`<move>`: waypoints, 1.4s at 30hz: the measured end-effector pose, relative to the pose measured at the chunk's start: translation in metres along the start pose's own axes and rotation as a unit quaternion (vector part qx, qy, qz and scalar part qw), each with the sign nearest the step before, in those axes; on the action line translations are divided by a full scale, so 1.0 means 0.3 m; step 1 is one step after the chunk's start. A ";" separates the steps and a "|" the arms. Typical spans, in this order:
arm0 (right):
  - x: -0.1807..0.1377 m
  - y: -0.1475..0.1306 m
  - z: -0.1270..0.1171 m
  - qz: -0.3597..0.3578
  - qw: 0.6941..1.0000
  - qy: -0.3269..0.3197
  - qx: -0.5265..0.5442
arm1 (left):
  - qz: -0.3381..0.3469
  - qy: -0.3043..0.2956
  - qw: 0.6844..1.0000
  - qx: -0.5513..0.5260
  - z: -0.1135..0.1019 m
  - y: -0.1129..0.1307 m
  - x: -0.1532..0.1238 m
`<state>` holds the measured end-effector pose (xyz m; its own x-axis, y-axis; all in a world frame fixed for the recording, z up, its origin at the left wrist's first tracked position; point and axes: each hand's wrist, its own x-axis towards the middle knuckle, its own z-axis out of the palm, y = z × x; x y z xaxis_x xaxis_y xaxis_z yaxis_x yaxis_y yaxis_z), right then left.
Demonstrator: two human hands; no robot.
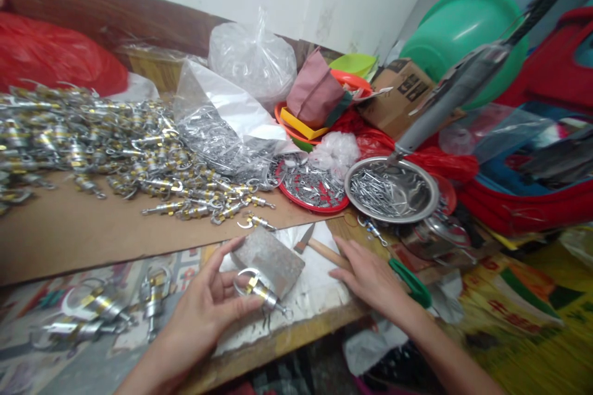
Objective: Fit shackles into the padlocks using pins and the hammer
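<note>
At the grey block (278, 256), I see the left hand (208, 308) pinching a hooked fitting (260, 290) over its near side; right of the block, the right hand (368, 268) grips a hammer (327, 253). Beyond the block, to its left, more fittings (134, 148) lie heaped.

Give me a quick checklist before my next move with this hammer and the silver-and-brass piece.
1. Silver-and-brass piece secured: ok, pinched by the left hand.
2. Piece seated on the metal block: cannot tell; it shows in front of the block, contact unclear.
3. Hammer in hand: ok, the right hand's thumb and fingers are at the handle's end.
4. Left fingers clear of the block: not ok, they're right at its left edge.
5. Steel bowl clear of the hammer: ok, it stands apart beyond it.
</note>
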<state>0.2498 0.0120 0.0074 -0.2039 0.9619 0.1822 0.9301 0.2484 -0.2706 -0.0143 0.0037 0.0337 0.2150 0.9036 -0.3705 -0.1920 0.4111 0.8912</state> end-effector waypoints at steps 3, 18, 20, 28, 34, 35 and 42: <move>-0.027 0.032 -0.009 0.002 0.998 -0.066 0.001 | -0.001 0.009 1.000 0.011 -0.002 -0.003 0.000; -0.050 -0.235 -0.134 -0.200 0.979 -0.029 0.026 | 0.004 0.007 1.000 0.024 -0.005 -0.004 0.004; -0.062 -0.233 -0.123 -0.195 0.980 -0.006 0.041 | 0.003 0.003 1.000 0.025 -0.005 -0.003 0.003; -0.068 -0.082 -0.045 -0.015 0.982 0.023 0.185 | 0.011 0.003 0.994 0.107 -0.025 -0.006 0.011; 0.033 0.012 -0.037 0.015 0.995 -0.065 0.070 | 0.097 0.006 0.956 0.277 -0.044 -0.002 0.018; 0.071 0.015 -0.039 0.010 0.998 -0.051 0.040 | 0.114 0.006 0.951 0.288 -0.043 0.000 0.017; 0.436 0.073 0.017 0.040 0.998 -0.015 -0.049 | 0.163 0.034 0.923 0.346 -0.043 -0.014 0.006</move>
<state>0.2420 0.1438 0.0207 -0.1348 0.9818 0.1340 0.9690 0.1589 -0.1891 -0.0256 0.0052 0.0259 0.1880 0.9810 -0.0473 0.4263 -0.0381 0.9038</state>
